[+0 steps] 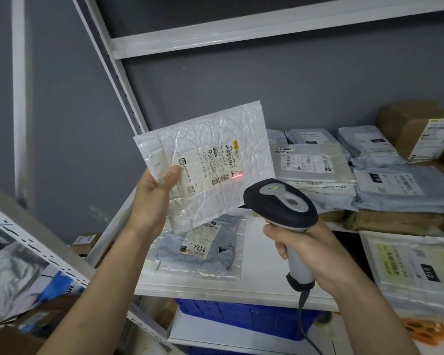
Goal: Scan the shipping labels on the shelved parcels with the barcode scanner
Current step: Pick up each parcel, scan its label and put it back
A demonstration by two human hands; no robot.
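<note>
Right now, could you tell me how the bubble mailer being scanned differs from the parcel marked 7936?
The white bubble mailer is held up in the left hand, while the 7936 parcel lies flat on the white shelf. The mailer is opaque; the 7936 parcel's clear bag shows grey contents. The scanner's red line falls on the mailer only. Both carry shipping labels.

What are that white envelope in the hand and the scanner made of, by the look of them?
The envelope looks like glossy white plastic film over bubble padding: it is crinkled and quilted and catches the light. The scanner seems hard plastic, with a matte black head, a smooth grey top panel and a grey handle; no metal shows.
</note>
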